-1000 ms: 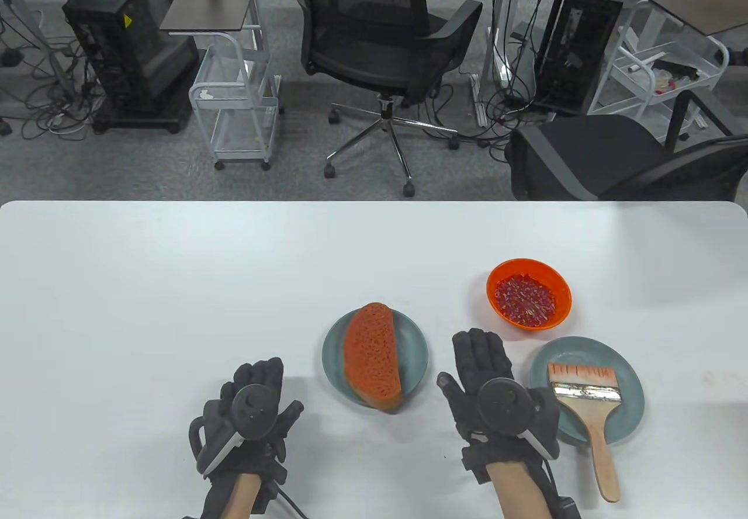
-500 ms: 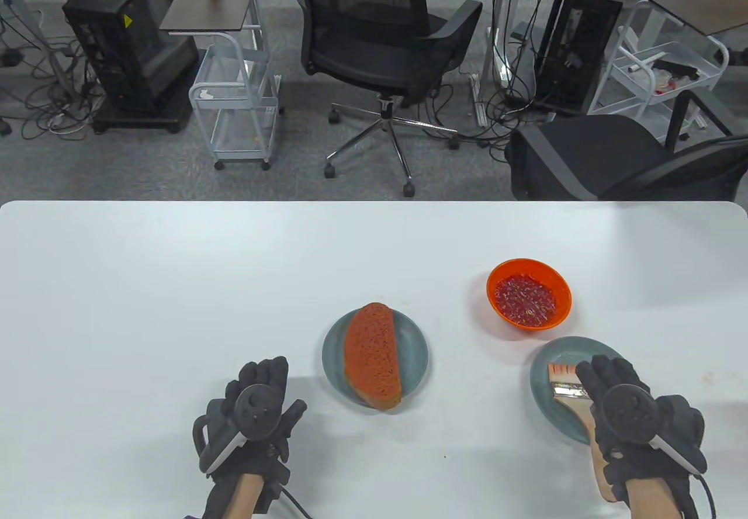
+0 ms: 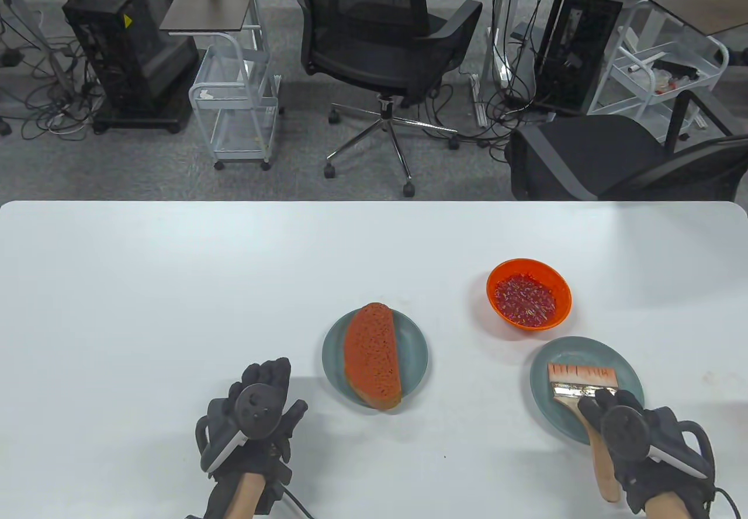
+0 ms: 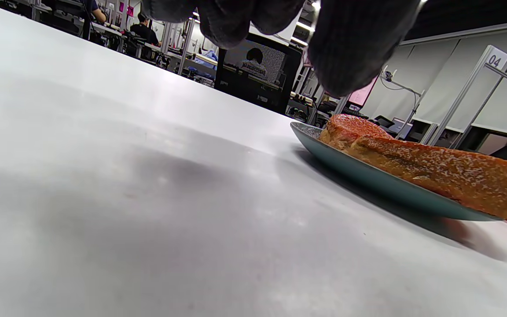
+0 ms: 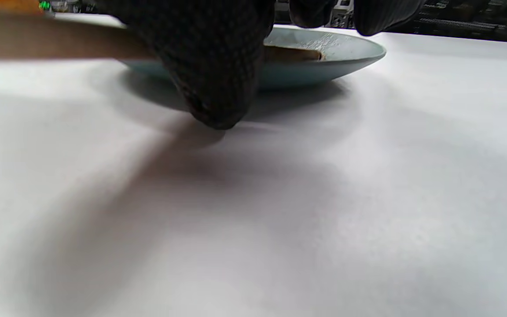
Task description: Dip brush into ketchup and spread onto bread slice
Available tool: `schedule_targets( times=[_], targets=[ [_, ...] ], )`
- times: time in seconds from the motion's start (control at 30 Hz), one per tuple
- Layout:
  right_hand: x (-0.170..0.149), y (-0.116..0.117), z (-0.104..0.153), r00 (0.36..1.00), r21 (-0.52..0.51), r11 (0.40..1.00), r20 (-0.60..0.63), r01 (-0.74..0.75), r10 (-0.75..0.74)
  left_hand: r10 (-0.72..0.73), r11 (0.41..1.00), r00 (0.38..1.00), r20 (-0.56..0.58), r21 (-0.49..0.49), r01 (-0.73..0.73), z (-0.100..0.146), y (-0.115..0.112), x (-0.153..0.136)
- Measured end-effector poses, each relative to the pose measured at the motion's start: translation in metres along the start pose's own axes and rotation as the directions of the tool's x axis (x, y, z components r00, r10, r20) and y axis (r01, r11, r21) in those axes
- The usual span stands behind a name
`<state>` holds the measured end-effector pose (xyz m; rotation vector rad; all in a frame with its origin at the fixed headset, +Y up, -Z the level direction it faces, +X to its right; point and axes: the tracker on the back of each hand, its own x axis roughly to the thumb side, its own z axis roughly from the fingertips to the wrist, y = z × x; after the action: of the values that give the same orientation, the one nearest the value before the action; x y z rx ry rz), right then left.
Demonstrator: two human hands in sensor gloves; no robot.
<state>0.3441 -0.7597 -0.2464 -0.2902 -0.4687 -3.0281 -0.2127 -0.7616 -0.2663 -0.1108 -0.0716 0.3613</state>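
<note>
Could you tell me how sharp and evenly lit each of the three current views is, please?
Table view: sharp throughout, even overhead light, soft shadows under the left hand and right hand. Left wrist view: bread slice fairly crisp, near table soft with a broad sheen, fingers blurred. Right wrist view: mostly soft focus; the plate is clearest, the brush handle a blur, with dark finger shadows.

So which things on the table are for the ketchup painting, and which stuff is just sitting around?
For the job:
brush, with the right hand on its handle
orange bowl of ketchup
bread slice
plate under the bread
plate under the brush

Just around:
left hand, by the bread plate, holding nothing
office chairs
white cart
</note>
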Motion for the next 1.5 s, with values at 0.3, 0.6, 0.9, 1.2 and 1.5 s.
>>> schedule_targets(
  times=[0.3,0.6,0.9,1.2,1.5],
  targets=[
    [0.005,0.004,0.000,0.999,-0.006,1.000,0.030,-0.022,0.023,0.019,1.000,1.000,0.016,-0.006,-0.019,-0.001,0.000,-0.001],
    [0.003,0.009,-0.002,0.996,-0.013,0.996,0.029,0.087,-0.087,0.037,0.999,0.999,0.010,-0.013,-0.037,0.000,0.000,-0.002],
    [0.006,0.011,-0.002,0.997,-0.023,1.000,0.071,0.019,-0.017,0.039,0.999,0.999,0.009,-0.030,-0.039,0.001,0.001,-0.002],
    [0.010,0.013,-0.004,0.991,-0.032,0.996,0.108,0.082,-0.078,0.051,0.998,0.999,0.013,-0.036,-0.051,0.000,0.001,-0.004],
    [0.009,0.009,-0.006,0.969,-0.049,0.975,0.134,0.215,-0.206,0.055,0.997,0.998,0.016,-0.048,-0.054,0.000,0.001,-0.004]
  ],
)
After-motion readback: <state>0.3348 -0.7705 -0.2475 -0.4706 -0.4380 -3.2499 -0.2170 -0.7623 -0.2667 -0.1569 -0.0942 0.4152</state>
